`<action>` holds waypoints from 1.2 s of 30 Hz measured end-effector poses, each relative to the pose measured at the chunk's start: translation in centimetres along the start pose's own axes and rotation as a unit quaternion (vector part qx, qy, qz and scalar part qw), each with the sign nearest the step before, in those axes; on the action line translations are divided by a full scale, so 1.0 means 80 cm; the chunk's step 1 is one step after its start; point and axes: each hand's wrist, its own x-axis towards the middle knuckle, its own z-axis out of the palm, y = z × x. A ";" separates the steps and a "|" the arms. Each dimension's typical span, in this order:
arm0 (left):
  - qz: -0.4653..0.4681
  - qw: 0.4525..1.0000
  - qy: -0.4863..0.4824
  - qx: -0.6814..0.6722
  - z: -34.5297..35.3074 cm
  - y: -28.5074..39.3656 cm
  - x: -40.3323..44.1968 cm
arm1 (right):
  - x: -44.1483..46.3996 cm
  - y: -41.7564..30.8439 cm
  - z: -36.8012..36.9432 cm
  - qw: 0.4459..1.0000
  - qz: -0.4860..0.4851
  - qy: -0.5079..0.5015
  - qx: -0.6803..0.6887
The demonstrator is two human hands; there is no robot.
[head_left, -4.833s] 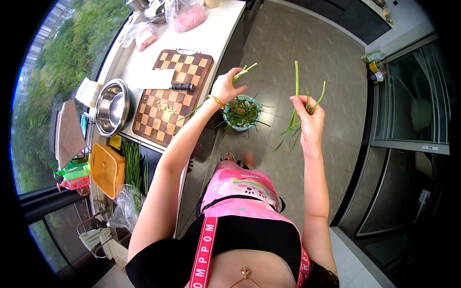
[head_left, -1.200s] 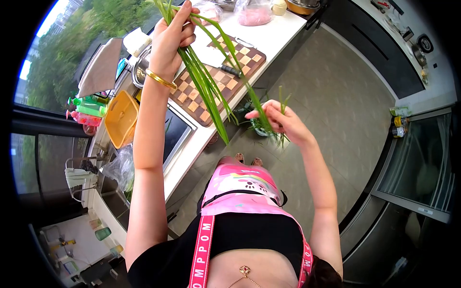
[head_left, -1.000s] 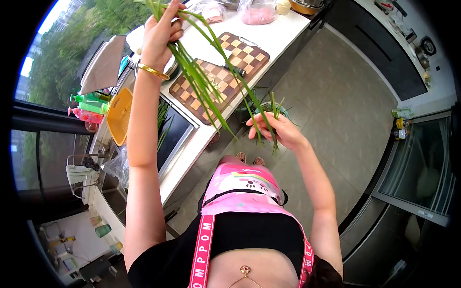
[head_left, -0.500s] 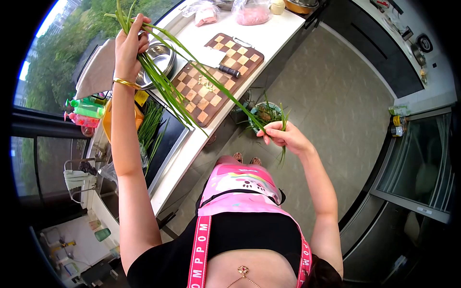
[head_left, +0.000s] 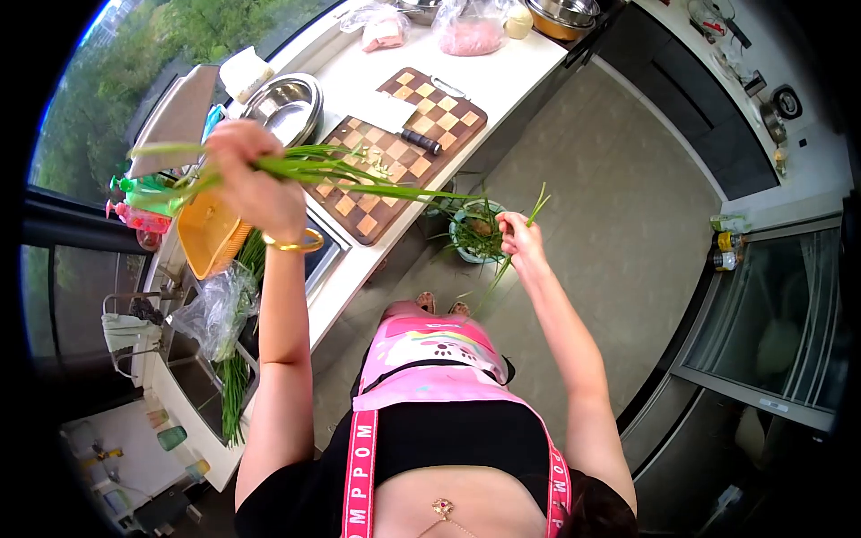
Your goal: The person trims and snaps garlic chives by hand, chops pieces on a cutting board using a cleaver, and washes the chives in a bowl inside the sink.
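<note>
Two hands: your left hand (head_left: 263, 193) and your right hand (head_left: 520, 240), well apart.
Left hand: blurred, fingers clamped round one bunch (head_left: 309, 168) of greens; its stems are too blurred to count.
Bunch: held above the near end of one board (head_left: 456, 106); long axis nearly level across your view, pale ends left past your knuckles, leaf tips pointing right. Whether the longest leaf reaches your right hand, I cannot tell.
Right hand: pinched on one thin clump (head_left: 537, 208), beside the bin (head_left: 476, 258).
Clump: slanting, one end to upper right, the other to lower left.
Knife: one (head_left: 386, 110), flat on the board, handle rightward.
Bin: one, on the floor, greens inside.
Bags: two, pink-filled, the larger bag (head_left: 471, 38) right of the smaller bag (head_left: 386, 34).
</note>
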 end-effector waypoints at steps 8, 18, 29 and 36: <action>0.069 0.992 -0.078 0.066 -0.044 0.063 0.009 | 0.091 0.024 -0.048 0.972 0.001 0.093 -0.215; -0.155 0.984 -0.091 -0.019 -0.088 0.076 -0.022 | 0.196 0.065 -0.104 0.903 0.027 0.150 -0.402; -0.198 0.961 -0.114 0.155 -0.073 0.053 -0.054 | 0.163 0.032 -0.078 0.812 -0.074 0.215 -0.538; -0.282 0.865 -0.351 0.221 0.003 0.008 -0.074 | 0.006 -0.092 0.076 0.900 -0.266 -0.021 -0.344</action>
